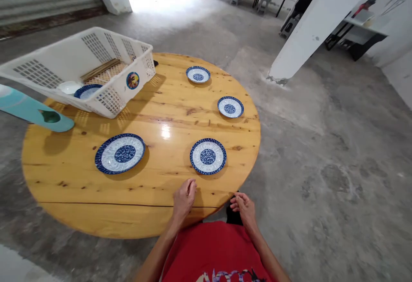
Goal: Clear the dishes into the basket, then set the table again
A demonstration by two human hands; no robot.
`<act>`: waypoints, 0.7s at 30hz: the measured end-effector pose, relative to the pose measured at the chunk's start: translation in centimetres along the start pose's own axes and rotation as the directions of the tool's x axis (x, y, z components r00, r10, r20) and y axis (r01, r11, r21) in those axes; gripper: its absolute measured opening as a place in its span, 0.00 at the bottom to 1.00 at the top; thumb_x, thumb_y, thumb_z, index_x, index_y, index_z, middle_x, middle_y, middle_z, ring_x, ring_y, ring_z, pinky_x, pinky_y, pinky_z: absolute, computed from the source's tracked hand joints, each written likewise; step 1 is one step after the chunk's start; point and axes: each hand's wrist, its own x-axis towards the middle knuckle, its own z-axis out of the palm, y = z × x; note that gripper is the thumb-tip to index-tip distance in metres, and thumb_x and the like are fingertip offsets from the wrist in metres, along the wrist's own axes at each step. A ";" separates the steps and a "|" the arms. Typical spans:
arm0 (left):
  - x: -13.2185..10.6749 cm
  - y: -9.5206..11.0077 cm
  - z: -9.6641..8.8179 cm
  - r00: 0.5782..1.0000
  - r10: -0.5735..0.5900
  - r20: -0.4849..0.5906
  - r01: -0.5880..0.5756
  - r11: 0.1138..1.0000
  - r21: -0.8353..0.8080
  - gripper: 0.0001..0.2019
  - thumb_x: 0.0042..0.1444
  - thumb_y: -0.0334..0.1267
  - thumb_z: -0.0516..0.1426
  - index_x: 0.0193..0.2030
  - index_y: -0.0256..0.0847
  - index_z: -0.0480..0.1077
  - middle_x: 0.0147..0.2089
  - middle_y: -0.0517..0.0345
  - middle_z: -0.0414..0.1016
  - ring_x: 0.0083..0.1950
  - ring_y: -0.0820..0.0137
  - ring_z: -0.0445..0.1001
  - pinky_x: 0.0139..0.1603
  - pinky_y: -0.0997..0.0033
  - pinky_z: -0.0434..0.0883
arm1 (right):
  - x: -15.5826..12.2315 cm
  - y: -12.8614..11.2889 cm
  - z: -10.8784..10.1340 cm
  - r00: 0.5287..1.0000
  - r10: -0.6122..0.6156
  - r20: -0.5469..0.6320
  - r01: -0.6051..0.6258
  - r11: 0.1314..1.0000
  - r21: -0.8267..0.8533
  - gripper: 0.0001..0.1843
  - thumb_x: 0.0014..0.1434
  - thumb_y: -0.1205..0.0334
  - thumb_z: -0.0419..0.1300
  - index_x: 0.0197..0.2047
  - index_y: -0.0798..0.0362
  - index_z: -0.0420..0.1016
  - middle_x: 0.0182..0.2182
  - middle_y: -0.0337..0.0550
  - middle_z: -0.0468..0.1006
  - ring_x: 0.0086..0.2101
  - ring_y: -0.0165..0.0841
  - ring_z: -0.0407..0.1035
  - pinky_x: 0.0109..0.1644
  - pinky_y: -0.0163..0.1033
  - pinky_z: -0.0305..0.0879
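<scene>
My left hand (184, 198) rests on the near edge of a round wooden table (80, 187), fingers curled loosely with nothing in them. My right hand (243, 207) hangs just off the table's near right edge, fingers bent, also holding nothing. Closest to my left hand is a blue-and-white plate (207, 156). A larger plate (119, 153) of the same pattern lies to its left. Two smaller plates (230, 107) (198, 74) sit farther along the right side.
A white plastic basket (128, 65) stands tilted at the table's far left, holding a blue plate (86, 91), a white dish and chopsticks. A teal object (32, 112) juts in from the left. Concrete floor surrounds the table; a white pillar (315, 24) stands at the right.
</scene>
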 end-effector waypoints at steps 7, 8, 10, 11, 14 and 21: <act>0.8 6.6 8.3 0.998 0.056 0.027 -0.056 0.998 0.005 0.15 0.64 0.46 0.48 0.44 0.42 0.73 0.38 0.53 0.82 0.36 0.67 0.80 0.38 0.71 0.71 | 4.5 -1.6 -7.1 0.999 0.015 0.038 -0.015 1.000 -0.004 0.30 0.42 0.36 0.67 0.36 0.54 0.74 0.25 0.45 0.79 0.21 0.32 0.72 0.23 0.34 0.65; 0.9 7.8 10.0 0.998 0.053 0.036 -0.053 0.999 -0.009 0.15 0.64 0.46 0.48 0.44 0.42 0.73 0.38 0.54 0.81 0.35 0.68 0.80 0.38 0.71 0.71 | 5.4 -2.1 -8.7 0.999 0.020 0.037 -0.021 1.000 0.008 0.30 0.42 0.36 0.68 0.36 0.54 0.74 0.25 0.45 0.80 0.21 0.32 0.72 0.23 0.35 0.65; 1.0 10.3 13.8 0.997 0.049 0.055 -0.047 0.998 -0.033 0.15 0.64 0.46 0.48 0.43 0.42 0.73 0.36 0.55 0.81 0.33 0.69 0.79 0.38 0.72 0.71 | 7.3 -3.1 -12.5 0.999 0.028 0.018 -0.029 0.999 0.038 0.29 0.42 0.37 0.68 0.37 0.54 0.74 0.26 0.45 0.80 0.22 0.33 0.73 0.25 0.35 0.67; 1.0 11.6 15.8 0.997 0.046 0.070 -0.043 0.998 -0.039 0.15 0.64 0.45 0.47 0.42 0.42 0.73 0.35 0.55 0.81 0.33 0.70 0.79 0.38 0.72 0.71 | 8.2 -3.6 -14.7 0.999 0.033 -0.001 -0.033 0.998 0.054 0.29 0.42 0.38 0.68 0.37 0.54 0.74 0.26 0.44 0.80 0.23 0.33 0.73 0.25 0.36 0.68; 1.0 15.4 21.5 0.991 0.034 0.133 -0.028 0.998 -0.050 0.14 0.64 0.44 0.47 0.40 0.43 0.72 0.33 0.58 0.80 0.31 0.71 0.78 0.37 0.73 0.70 | 10.4 -4.6 -21.7 0.995 0.048 -0.084 -0.041 0.996 0.082 0.29 0.41 0.39 0.69 0.39 0.54 0.75 0.27 0.44 0.81 0.24 0.34 0.74 0.27 0.37 0.69; 2.6 21.5 29.6 0.966 0.106 0.236 -0.104 0.994 -0.023 0.14 0.64 0.41 0.46 0.39 0.41 0.72 0.32 0.59 0.78 0.29 0.72 0.77 0.34 0.74 0.69 | 11.8 -7.7 -36.0 0.994 0.080 -0.080 -0.083 0.995 -0.045 0.27 0.40 0.38 0.70 0.35 0.51 0.80 0.28 0.47 0.82 0.26 0.38 0.75 0.29 0.41 0.72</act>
